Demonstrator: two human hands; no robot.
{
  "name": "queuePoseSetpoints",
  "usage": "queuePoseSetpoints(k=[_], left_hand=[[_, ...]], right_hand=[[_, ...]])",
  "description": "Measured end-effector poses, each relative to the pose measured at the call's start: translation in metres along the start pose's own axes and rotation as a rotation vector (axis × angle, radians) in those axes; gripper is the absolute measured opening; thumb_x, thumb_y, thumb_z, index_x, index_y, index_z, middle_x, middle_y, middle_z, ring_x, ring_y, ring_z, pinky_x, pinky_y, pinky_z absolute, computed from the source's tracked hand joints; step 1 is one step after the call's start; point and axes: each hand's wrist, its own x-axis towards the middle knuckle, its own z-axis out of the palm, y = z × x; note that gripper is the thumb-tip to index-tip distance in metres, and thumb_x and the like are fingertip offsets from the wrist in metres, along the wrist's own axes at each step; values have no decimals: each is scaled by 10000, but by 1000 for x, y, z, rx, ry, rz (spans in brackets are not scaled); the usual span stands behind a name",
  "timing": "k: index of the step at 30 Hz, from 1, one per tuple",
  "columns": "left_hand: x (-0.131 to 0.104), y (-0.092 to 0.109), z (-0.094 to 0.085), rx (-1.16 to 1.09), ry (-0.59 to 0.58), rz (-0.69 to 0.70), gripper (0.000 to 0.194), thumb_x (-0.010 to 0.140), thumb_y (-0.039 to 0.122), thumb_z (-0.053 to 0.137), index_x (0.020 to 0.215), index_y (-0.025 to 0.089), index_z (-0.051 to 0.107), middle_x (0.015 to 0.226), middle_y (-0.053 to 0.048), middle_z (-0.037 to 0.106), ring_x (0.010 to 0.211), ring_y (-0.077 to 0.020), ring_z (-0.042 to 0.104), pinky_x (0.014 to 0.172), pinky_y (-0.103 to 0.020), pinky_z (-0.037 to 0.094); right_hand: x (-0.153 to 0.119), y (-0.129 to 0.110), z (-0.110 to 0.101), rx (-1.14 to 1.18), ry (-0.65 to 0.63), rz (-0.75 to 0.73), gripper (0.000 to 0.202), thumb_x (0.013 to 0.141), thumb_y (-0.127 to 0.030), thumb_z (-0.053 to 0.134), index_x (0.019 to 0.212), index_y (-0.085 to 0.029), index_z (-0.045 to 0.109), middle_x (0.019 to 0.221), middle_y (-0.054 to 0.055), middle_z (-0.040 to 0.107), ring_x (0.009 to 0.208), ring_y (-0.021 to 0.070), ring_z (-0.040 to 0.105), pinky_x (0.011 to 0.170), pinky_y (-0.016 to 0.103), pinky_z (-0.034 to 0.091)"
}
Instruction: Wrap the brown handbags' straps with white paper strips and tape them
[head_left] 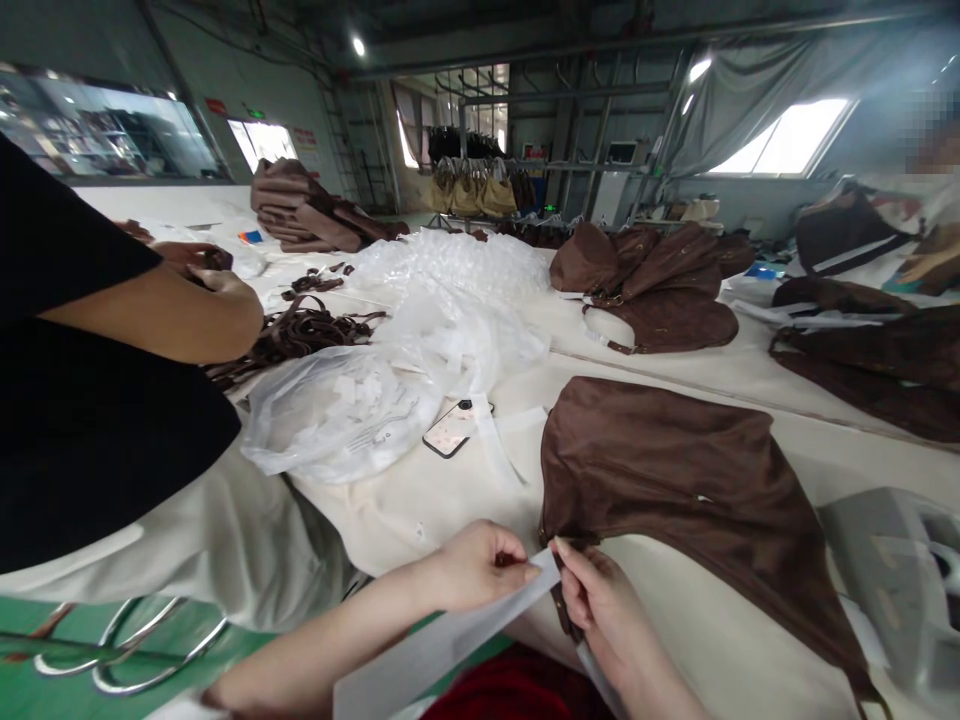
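Observation:
My left hand (487,568) pinches a long translucent white strip (442,640) near its upper end, at the lower middle of the view. Right beside it, the closed fingers of my right hand (592,590) hold the tip of the same strip against a brown strap end. A brown bag (667,470) lies flat on the white-covered table (390,510), just beyond and to the right of both hands. The strip's lower end hangs toward my lap.
Ahead lie a phone (448,430), clear plastic bags (345,410) and brown straps (300,335). More brown bags (660,285) are farther back. A grey device (892,590) stands at right. A person in black (90,400) is close on the left.

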Motion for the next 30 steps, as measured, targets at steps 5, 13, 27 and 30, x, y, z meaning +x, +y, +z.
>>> queuePoseSetpoints(k=[5, 13, 27, 30], left_hand=[[20, 8, 11, 120, 65, -51, 335, 778, 446, 547, 715, 132, 647, 576, 41, 453, 541, -78, 355, 472, -171, 276], [29, 21, 14, 275, 120, -50, 297, 769, 409, 548, 704, 145, 668, 566, 38, 481, 552, -89, 399, 470, -184, 267], [33, 41, 16, 412, 92, -33, 301, 769, 402, 530, 725, 149, 685, 604, 22, 544, 568, -100, 428, 506, -201, 292], [29, 47, 14, 431, -10, -73, 320, 762, 414, 520, 771, 147, 698, 611, 21, 559, 556, -97, 421, 490, -192, 288]], right_hand=[[-2, 4, -8, -65, -19, -60, 500, 672, -573, 700, 511, -197, 414, 392, -86, 343, 349, 36, 217, 382, 228, 105], [-11, -11, -46, -590, 164, -165, 388, 779, -571, 519, 778, -195, 614, 600, 14, 616, 462, 149, 512, 450, 266, 337], [-3, 1, -67, -666, 327, -498, 409, 756, -298, 513, 1152, -204, 561, 788, 13, 655, 636, 184, 601, 630, 305, 470], [-1, 7, -68, -825, 171, -593, 414, 782, -231, 461, 1173, -248, 596, 903, 28, 691, 772, 191, 647, 718, 307, 492]])
